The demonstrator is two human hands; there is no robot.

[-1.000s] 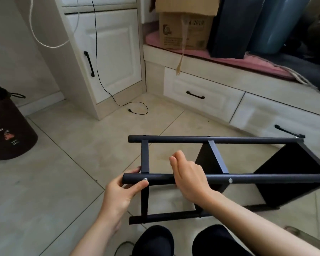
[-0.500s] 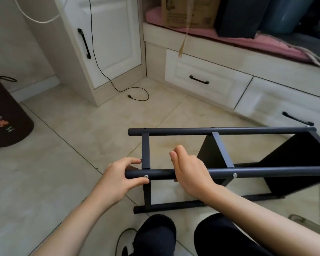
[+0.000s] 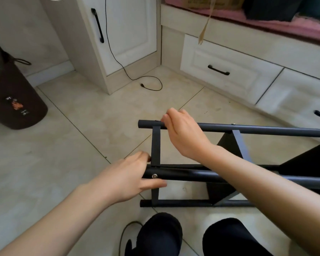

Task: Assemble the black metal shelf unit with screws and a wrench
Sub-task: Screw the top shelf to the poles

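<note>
Both forearms bare to the frame edge; no sleeves, watch or rings visible. Left hand (image 3: 127, 179) and right hand (image 3: 185, 133) ungloved, nails short. Legs in black trousers (image 3: 227, 237), plain, no markings. Dark shape at the left knee (image 3: 159, 231), possibly the same fabric; too shadowed to tell.

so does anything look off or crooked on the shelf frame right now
Nothing is clearly wrong. The shelf frame lies on its side on the tiled floor, held by the left hand and right hand. Its visible screws look seated and the crossbars straight.
</note>
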